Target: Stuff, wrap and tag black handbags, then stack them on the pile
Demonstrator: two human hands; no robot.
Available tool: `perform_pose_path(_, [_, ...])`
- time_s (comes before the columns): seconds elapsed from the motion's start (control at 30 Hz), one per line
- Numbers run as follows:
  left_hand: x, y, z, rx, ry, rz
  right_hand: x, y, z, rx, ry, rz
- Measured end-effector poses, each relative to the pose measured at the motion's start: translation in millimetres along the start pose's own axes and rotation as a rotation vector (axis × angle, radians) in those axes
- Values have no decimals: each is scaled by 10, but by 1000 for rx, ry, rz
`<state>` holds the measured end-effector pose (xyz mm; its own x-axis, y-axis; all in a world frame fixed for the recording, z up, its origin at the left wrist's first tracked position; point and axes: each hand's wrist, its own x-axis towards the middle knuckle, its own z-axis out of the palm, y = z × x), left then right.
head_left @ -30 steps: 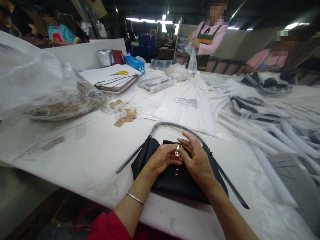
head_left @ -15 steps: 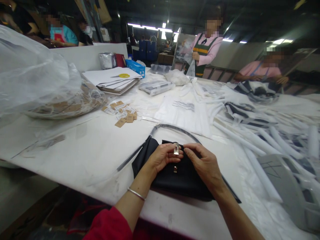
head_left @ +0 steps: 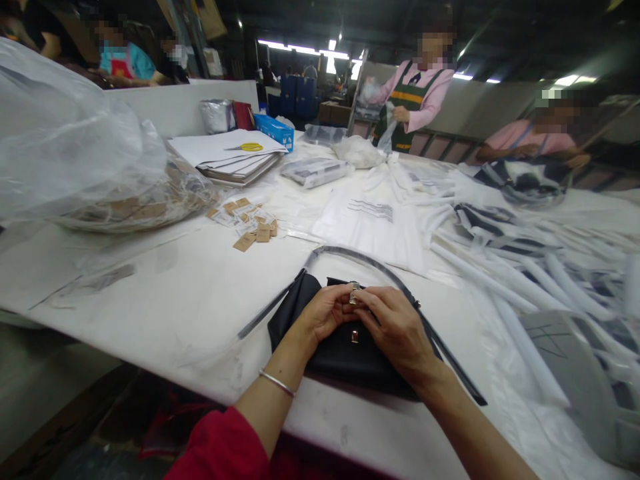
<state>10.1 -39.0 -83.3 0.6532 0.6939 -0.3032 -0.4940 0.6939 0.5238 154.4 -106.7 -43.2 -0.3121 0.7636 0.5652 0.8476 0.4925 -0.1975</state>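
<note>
The black bag (head_left: 345, 365) lay on the table (head_left: 200, 287). The left hand (head_left: 327, 310) and right hand (head_left: 400, 325) pinched its shiny clasp (head_left: 353, 297) with their fingers. It looked undone, apart from the small catch (head_left: 355, 337) below.

Black handbag (head_left: 350, 367), one. Clasp pieces (head_left: 355, 336), two. Left hand (head_left: 327, 311), one; right hand (head_left: 400, 328), one. Yellow-handled scissors (head_left: 251, 147), one pair. Blue printed box (head_left: 274, 132), one. Pink-sleeved co-workers (head_left: 414, 100), two.
</note>
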Motion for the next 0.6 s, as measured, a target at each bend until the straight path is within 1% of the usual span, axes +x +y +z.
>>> perform_pose_path(0.2, [-1, 8, -3, 7, 2, -2, 20, -16, 8, 6, -46, -29])
perform_pose_path(0.3, [-8, 12, 1, 11, 1, 3, 28, 5, -20, 0, -84, -75])
perform_pose_path(0.5, [-33, 25, 15, 3, -10, 10, 185, 20, -148, -245, -255, -299])
perform_pose_path(0.6, [-23, 22, 0, -17, -27, 16, 273, -3, -170, -359, -293, -399])
